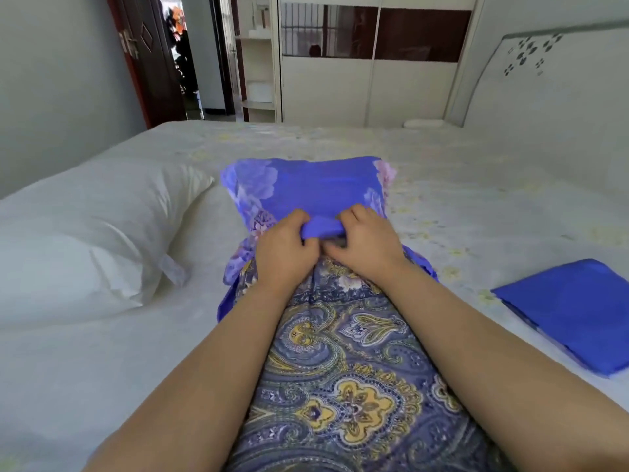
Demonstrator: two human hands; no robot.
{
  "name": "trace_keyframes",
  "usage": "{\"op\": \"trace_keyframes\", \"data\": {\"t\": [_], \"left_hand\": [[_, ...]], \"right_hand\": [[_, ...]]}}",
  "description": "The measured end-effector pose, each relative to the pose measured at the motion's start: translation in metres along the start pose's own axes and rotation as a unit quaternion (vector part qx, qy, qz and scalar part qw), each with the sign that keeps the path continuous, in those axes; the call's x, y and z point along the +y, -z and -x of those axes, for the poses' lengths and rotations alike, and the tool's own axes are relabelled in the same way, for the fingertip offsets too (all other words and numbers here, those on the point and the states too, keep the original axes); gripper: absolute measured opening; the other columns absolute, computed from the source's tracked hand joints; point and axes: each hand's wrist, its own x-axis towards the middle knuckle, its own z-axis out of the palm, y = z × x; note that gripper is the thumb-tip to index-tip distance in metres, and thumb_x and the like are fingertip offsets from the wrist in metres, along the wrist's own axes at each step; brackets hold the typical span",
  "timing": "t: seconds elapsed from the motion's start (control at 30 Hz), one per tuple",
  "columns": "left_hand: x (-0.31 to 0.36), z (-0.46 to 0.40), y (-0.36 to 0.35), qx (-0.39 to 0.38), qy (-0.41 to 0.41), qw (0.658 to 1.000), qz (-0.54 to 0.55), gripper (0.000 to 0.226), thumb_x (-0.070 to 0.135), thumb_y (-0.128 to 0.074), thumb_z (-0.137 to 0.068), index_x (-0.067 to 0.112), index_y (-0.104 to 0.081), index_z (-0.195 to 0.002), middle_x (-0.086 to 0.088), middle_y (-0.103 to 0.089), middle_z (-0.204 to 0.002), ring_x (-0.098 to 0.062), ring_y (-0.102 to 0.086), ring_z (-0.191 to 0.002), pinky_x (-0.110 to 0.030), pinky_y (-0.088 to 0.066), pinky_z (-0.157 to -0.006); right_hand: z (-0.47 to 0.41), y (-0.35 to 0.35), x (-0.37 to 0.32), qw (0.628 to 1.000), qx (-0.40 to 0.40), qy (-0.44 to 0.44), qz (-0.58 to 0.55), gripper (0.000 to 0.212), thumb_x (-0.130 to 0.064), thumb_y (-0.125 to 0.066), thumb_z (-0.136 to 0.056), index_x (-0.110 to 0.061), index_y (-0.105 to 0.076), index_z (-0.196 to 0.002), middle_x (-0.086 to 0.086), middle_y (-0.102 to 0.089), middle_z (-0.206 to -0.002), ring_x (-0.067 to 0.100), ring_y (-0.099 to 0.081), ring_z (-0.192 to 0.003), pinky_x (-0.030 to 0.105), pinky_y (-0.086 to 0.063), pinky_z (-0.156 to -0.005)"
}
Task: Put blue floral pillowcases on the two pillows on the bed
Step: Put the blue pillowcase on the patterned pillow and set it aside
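A pillow in a blue floral pillowcase (306,189) lies in the middle of the bed, its open end toward me. My left hand (284,247) and my right hand (366,240) are side by side at that end, each gripping a bunched fold of the blue fabric. A bare white pillow (88,229) lies to the left. On the right, a second blue pillowcase (568,311) rests folded flat on the sheet. My paisley-patterned garment covers the near end of the cased pillow.
The bed (476,185) has a pale sheet with faint yellow flowers. A white headboard (551,73) stands at the right. A white wardrobe (367,63) and an open dark red door (146,56) are behind the bed.
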Motion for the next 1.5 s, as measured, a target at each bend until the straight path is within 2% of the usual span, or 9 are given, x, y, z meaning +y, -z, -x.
{"op": "trace_keyframes", "data": {"t": [0.13, 0.33, 0.43, 0.57, 0.77, 0.9, 1.0, 1.2, 1.5], "left_hand": [[0.010, 0.013, 0.002, 0.023, -0.140, 0.990, -0.027, 0.034, 0.036, -0.045, -0.082, 0.013, -0.042, -0.057, -0.009, -0.048, -0.046, -0.032, -0.048, -0.040, -0.024, -0.026, -0.041], [-0.030, 0.040, 0.006, -0.007, -0.137, 0.988, -0.063, 0.035, 0.042, -0.046, -0.074, 0.017, -0.037, -0.052, -0.003, -0.040, -0.042, -0.026, -0.046, -0.037, -0.021, -0.027, -0.042], [-0.032, 0.042, 0.000, -0.025, -0.134, 0.989, -0.063, 0.044, 0.054, -0.045, -0.076, 0.019, -0.030, -0.054, 0.003, -0.030, -0.045, -0.025, -0.044, -0.038, -0.020, -0.025, -0.043], [-0.033, 0.040, -0.001, -0.063, -0.030, 0.995, -0.075, 0.061, 0.077, -0.045, -0.066, 0.017, -0.052, -0.067, -0.002, -0.055, -0.058, -0.025, -0.054, -0.056, -0.030, -0.040, -0.047], [-0.049, 0.012, 0.021, -0.191, 0.171, 0.962, 0.089, 0.058, 0.072, -0.029, -0.080, 0.024, -0.053, -0.100, -0.005, -0.062, -0.105, -0.027, -0.057, -0.106, -0.038, -0.042, -0.093], [-0.002, -0.044, 0.035, -0.084, -0.036, 0.992, -0.087, 0.041, 0.043, -0.047, -0.094, 0.022, -0.046, -0.130, -0.004, -0.047, -0.132, -0.029, -0.051, -0.116, -0.042, -0.045, -0.089], [0.044, -0.092, 0.027, -0.109, -0.222, 0.957, -0.149, 0.040, 0.034, -0.042, -0.098, 0.030, -0.044, -0.138, 0.005, -0.030, -0.152, -0.026, -0.032, -0.133, -0.045, -0.035, -0.102], [0.055, -0.145, 0.020, -0.336, -0.208, 0.858, -0.329, 0.049, 0.044, -0.020, -0.101, 0.028, -0.064, -0.088, -0.001, -0.059, -0.125, -0.021, -0.038, -0.130, -0.040, -0.012, -0.113], [0.003, -0.129, 0.038, -0.204, -0.233, 0.884, -0.350, 0.048, 0.038, -0.023, -0.103, 0.013, -0.064, -0.095, -0.013, -0.068, -0.098, -0.032, -0.055, -0.100, -0.039, -0.030, -0.095]], "right_hand": [[-0.006, 0.007, -0.008, 0.997, 0.077, 0.005, -0.003, 0.018, -0.020, -0.055, -0.074, -0.009, -0.055, -0.088, 0.012, -0.060, -0.080, 0.033, -0.059, -0.076, 0.034, -0.033, -0.054], [0.042, -0.003, 0.073, 0.987, 0.066, -0.147, 0.003, 0.030, -0.013, -0.058, -0.082, -0.011, -0.056, -0.112, 0.012, -0.056, -0.111, 0.035, -0.058, -0.089, 0.035, -0.040, -0.058], [0.062, -0.020, 0.096, 0.970, -0.024, -0.243, -0.015, 0.032, -0.018, -0.057, -0.087, -0.008, -0.053, -0.117, 0.017, -0.060, -0.111, 0.038, -0.060, -0.091, 0.033, -0.035, -0.061], [0.057, -0.030, 0.101, 0.895, -0.140, -0.357, -0.226, 0.030, -0.005, -0.051, -0.090, 0.000, -0.056, -0.119, 0.025, -0.061, -0.116, 0.036, -0.058, -0.104, 0.029, -0.032, -0.070], [0.033, 0.004, 0.071, 0.918, -0.074, -0.298, -0.250, 0.013, -0.007, -0.044, -0.094, -0.006, -0.056, -0.091, 0.013, -0.055, -0.083, 0.025, -0.050, -0.080, 0.029, -0.030, -0.065], [-0.003, 0.039, 0.037, 0.960, -0.066, -0.206, -0.176, 0.026, -0.020, -0.042, -0.097, -0.007, -0.061, -0.109, 0.021, -0.063, -0.105, 0.034, -0.058, -0.093, 0.030, -0.034, -0.066], [-0.014, 0.057, 0.006, 0.988, -0.069, -0.114, -0.080, 0.032, -0.012, -0.042, -0.095, -0.010, -0.053, -0.125, 0.017, -0.062, -0.115, 0.035, -0.058, -0.101, 0.031, -0.036, -0.069], [-0.005, 0.066, -0.023, 0.998, -0.044, -0.033, 0.000, 0.030, -0.019, -0.036, -0.101, -0.008, -0.049, -0.125, 0.015, -0.061, -0.110, 0.034, -0.061, -0.091, 0.032, -0.032, -0.062], [0.052, 0.076, -0.002, 0.990, -0.107, -0.073, 0.060, 0.020, -0.011, -0.040, -0.093, -0.006, -0.046, -0.111, 0.015, -0.063, -0.091, 0.028, -0.048, -0.067, 0.030, -0.027, -0.048]]}}
